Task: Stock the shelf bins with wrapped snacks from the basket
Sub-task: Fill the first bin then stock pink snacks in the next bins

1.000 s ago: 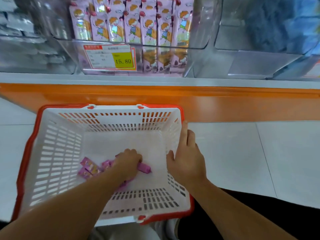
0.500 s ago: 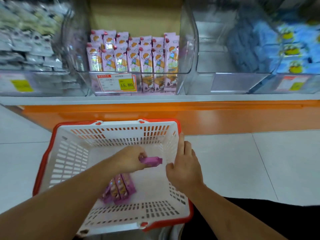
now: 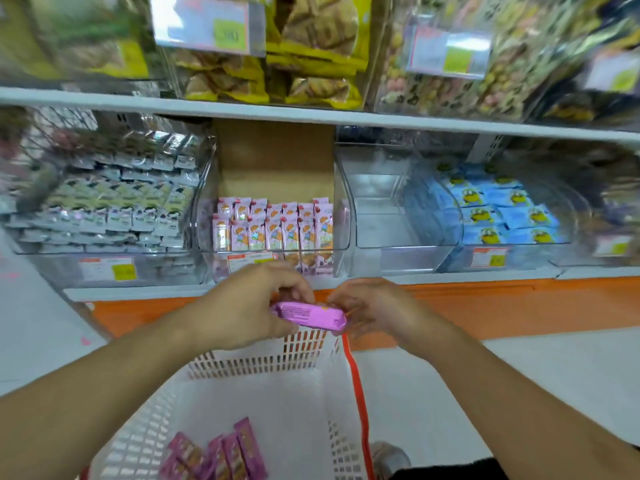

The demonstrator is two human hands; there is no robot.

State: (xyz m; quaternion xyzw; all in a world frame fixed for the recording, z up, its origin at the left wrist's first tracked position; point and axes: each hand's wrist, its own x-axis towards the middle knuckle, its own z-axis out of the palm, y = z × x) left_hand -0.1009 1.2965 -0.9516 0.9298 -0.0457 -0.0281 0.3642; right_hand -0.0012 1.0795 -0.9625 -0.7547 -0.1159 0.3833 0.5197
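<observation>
The left hand (image 3: 249, 306) has lifted a pink snack (image 3: 308, 315) above the basket's (image 3: 263, 362) far edge, and now the right hand (image 3: 374, 311) pinches it too.

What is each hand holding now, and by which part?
The left hand grips a pink wrapped snack by its left end; the right hand touches its right end.

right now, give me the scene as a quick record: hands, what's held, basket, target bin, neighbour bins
left hand: grips the pink snack bar at its left end
right hand: fingers curled at the bar's right end
basket: white, red rim, several pink packs left inside
pink bin: rows of upright pink packs, directly behind the hands
clear bin: right of the pink one, looks empty
blue packs: further right
</observation>
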